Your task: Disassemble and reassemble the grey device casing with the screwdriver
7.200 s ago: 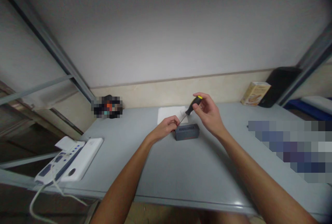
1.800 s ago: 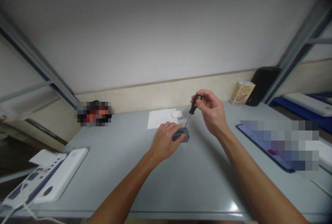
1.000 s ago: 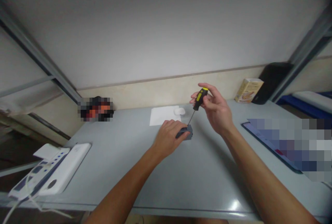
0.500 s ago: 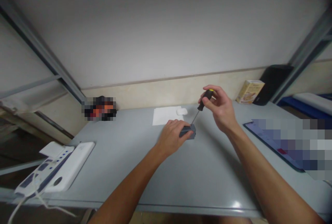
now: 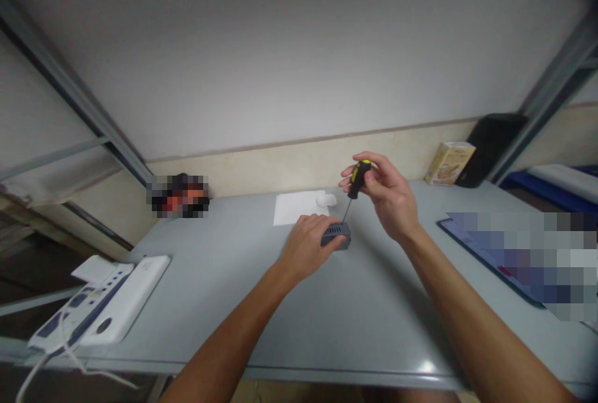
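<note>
A small dark grey box with slots on its top [image 5: 343, 242] rests on the table. My left hand [image 5: 308, 244] grips it from the left, thumb on the near side and fingers across the top, covering its left part. In my right hand [image 5: 390, 194] is a screwdriver [image 5: 357, 182] with a black and yellow handle. Thumb and fingers hold the handle, some of the fingers stretched out. The shaft slants down to the box's top at its far right; the very tip is too small to make out.
Behind the box lie white paper [image 5: 294, 207] and a white mouse [image 5: 326, 200]. A power strip [image 5: 81, 306] and a white slab-like device [image 5: 135, 303] are at left, a tablet-like screen [image 5: 486, 260] at right. A yellow carton [image 5: 449, 163] stands by a black case [image 5: 498, 147].
My right hand has shifted slightly left and turned, bringing the screwdriver more upright. The shaft still meets the box's top. My left hand keeps its hold on the box.
</note>
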Motion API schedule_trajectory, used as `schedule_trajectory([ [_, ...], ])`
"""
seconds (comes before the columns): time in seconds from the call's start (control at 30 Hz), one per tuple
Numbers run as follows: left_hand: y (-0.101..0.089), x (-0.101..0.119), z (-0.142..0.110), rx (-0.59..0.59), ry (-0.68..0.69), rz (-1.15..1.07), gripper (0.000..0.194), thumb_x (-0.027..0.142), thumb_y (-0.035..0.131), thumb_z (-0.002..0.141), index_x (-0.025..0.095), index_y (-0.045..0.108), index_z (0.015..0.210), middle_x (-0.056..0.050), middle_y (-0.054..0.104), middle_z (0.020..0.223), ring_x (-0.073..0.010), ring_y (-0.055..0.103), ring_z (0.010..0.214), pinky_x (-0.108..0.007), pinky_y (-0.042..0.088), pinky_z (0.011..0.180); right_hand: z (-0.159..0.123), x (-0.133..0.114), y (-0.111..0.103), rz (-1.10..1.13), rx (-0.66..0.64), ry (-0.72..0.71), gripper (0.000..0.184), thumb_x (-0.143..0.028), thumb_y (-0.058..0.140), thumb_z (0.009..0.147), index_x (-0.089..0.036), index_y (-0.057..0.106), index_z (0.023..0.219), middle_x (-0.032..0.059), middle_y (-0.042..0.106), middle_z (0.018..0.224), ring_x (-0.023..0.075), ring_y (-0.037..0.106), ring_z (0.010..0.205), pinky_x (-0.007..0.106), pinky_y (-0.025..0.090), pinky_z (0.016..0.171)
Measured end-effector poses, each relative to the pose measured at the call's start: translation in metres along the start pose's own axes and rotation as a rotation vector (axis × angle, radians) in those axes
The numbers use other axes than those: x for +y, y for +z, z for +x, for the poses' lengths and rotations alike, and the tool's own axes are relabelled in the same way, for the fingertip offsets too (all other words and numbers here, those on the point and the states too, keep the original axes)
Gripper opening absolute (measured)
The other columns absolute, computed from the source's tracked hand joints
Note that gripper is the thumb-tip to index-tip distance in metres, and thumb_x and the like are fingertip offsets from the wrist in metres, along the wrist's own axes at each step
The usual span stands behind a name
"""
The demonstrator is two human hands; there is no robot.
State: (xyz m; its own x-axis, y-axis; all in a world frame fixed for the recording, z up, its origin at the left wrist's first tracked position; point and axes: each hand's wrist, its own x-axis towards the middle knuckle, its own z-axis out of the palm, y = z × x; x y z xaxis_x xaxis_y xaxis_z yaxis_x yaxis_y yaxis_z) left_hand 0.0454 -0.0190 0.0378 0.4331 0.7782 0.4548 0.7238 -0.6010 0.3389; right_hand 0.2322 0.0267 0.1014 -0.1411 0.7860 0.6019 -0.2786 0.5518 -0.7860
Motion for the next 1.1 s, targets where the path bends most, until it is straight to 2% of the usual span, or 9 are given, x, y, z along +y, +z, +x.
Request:
schedule_trajectory([
  [0.13,-0.0042,0.003,0.0026,-0.032,-0.012,-0.003,0.028,0.039,0.063,0.098,0.024,0.061,0.121,-0.004,0.073,0.113,-0.0232,0.065,0.106,-0.039,0.044,0.096,0.0014,0.0001,-0.0019,-0.124,0.133,-0.048,0.025,-0.036,0.076,0.086,-0.029,0.068,0.109,0.0023,0.065,0.099,0.0192,0.065,0.091,0.032,0.057,0.079],
  [0.2,-0.0059,0.0037,0.0036,-0.054,-0.006,-0.001,0.029,0.038,0.064,0.098,0.024,0.06,0.122,-0.004,0.072,0.114,-0.0233,0.065,0.107,-0.039,0.044,0.096,0.0018,-0.0002,-0.0039,-0.13,0.122,-0.041,0.026,-0.036,0.077,0.086,-0.029,0.068,0.11,0.0021,0.066,0.097,0.0193,0.066,0.088,0.034,0.057,0.081],
  [0.33,-0.0071,0.0041,0.0041,-0.08,0.0,0.026,0.028,0.039,0.06,0.099,0.023,0.06,0.123,-0.005,0.072,0.111,-0.024,0.065,0.105,-0.039,0.044,0.094,0.0018,0.0,-0.007,-0.027,0.03,0.031,0.028,-0.043,0.062,0.096,-0.031,0.063,0.121,0.004,0.07,0.103,0.0212,0.069,0.088,0.04,0.057,0.083],
  [0.5,-0.0069,0.0041,0.0035,-0.077,0.015,0.043,0.027,0.04,0.057,0.101,0.023,0.06,0.122,-0.005,0.071,0.109,-0.0245,0.064,0.104,-0.039,0.044,0.092,0.0031,0.0012,-0.0077,-0.151,0.145,-0.052,0.023,-0.041,0.074,0.087,-0.028,0.067,0.105,0.003,0.067,0.099,0.0212,0.066,0.092,0.036,0.057,0.081],
  [0.67,-0.0069,0.0039,0.0032,-0.082,0.019,0.053,0.028,0.041,0.056,0.101,0.023,0.059,0.123,-0.006,0.071,0.108,-0.0245,0.064,0.103,-0.039,0.044,0.092,0.003,0.0012,-0.0082,-0.032,0.035,0.029,0.028,-0.043,0.06,0.096,-0.03,0.063,0.12,0.0049,0.069,0.106,0.0212,0.069,0.09,0.04,0.058,0.082],
  [0.83,-0.006,0.0033,0.0023,-0.071,0.027,0.053,0.03,0.042,0.055,0.102,0.023,0.059,0.124,-0.006,0.071,0.111,-0.024,0.064,0.106,-0.039,0.043,0.094,0.0018,0.0009,-0.0064,-0.08,0.102,-0.002,0.031,-0.036,0.076,0.085,-0.029,0.065,0.113,0.0025,0.065,0.102,0.0185,0.067,0.086,0.032,0.058,0.073],
  [0.9,-0.0058,0.0037,0.0019,-0.065,0.03,0.057,0.029,0.042,0.056,0.101,0.022,0.059,0.124,-0.005,0.072,0.11,-0.0238,0.064,0.105,-0.039,0.044,0.094,0.0012,0.0012,-0.0052,-0.045,0.057,0.002,0.035,-0.036,0.075,0.086,-0.03,0.064,0.119,0.0027,0.066,0.101,0.0189,0.068,0.084,0.034,0.059,0.076],
  [1.0,-0.0062,0.0051,0.0013,-0.048,0.034,0.077,0.029,0.041,0.057,0.101,0.022,0.06,0.122,-0.006,0.072,0.109,-0.0238,0.064,0.102,-0.039,0.043,0.092,0.0002,0.0029,-0.0021,0.024,-0.025,0.035,0.04,-0.04,0.067,0.092,-0.032,0.057,0.13,0.0053,0.067,0.112,0.0212,0.071,0.091,0.039,0.06,0.081],
  [1.1,-0.007,0.0066,0.0006,-0.031,0.038,0.089,0.029,0.041,0.057,0.101,0.021,0.06,0.122,-0.006,0.073,0.11,-0.0241,0.063,0.102,-0.04,0.043,0.093,-0.0007,0.0053,0.0014,-0.006,-0.003,0.034,0.041,-0.04,0.068,0.091,-0.034,0.054,0.129,0.0028,0.066,0.103,0.02,0.07,0.087,0.038,0.061,0.078],
])
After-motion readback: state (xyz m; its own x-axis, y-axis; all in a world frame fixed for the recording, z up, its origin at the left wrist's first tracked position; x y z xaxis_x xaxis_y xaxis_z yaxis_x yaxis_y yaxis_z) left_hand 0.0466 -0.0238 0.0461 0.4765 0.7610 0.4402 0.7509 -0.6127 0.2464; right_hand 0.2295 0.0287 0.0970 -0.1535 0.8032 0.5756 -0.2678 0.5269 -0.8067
